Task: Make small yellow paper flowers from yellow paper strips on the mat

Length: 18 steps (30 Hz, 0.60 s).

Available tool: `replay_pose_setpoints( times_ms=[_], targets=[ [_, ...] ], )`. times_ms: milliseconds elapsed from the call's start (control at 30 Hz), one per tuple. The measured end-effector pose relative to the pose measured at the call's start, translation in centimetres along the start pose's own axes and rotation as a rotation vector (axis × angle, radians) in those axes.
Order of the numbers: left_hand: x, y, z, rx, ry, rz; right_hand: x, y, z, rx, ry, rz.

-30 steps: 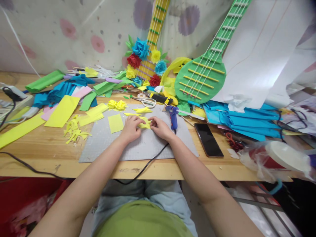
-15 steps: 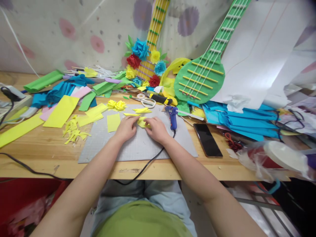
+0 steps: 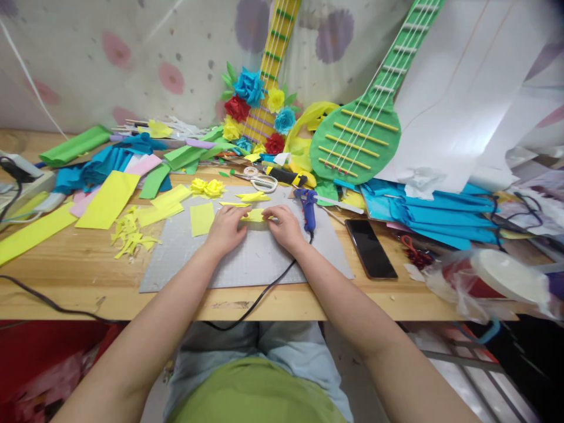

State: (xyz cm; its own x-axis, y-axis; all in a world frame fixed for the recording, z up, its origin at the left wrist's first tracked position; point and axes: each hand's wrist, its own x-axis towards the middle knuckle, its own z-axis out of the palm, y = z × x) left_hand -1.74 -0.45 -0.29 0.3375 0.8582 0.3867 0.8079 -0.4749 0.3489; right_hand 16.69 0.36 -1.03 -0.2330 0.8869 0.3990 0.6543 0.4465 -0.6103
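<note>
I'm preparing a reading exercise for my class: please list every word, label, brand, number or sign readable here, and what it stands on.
None can be read.
Glue gun: any marking is too small and blurred.
Phone: dark screen, no legible text.
Mat: faint lines, no legible numbers.
Held paper: no text seen.

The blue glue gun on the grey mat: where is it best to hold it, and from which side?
Probably by its handle, coming with the right hand from the near side: the handle points towards the person, while the white glue stick juts out to the right.
</note>
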Motion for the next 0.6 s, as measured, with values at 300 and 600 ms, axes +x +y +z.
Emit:
replay_pose_setpoints(
  times_ms=[300,600],
  targets=[
    [0.1,0.0,0.2,-0.012,-0.025,-0.071,-0.1,0.2,0.1,0.009,-0.082,0.037],
    [0.0,0.8,-0.1,-0.102,-0.070,-0.209,0.1,0.4,0.5,0.146,-0.109,0.243]
  ],
)
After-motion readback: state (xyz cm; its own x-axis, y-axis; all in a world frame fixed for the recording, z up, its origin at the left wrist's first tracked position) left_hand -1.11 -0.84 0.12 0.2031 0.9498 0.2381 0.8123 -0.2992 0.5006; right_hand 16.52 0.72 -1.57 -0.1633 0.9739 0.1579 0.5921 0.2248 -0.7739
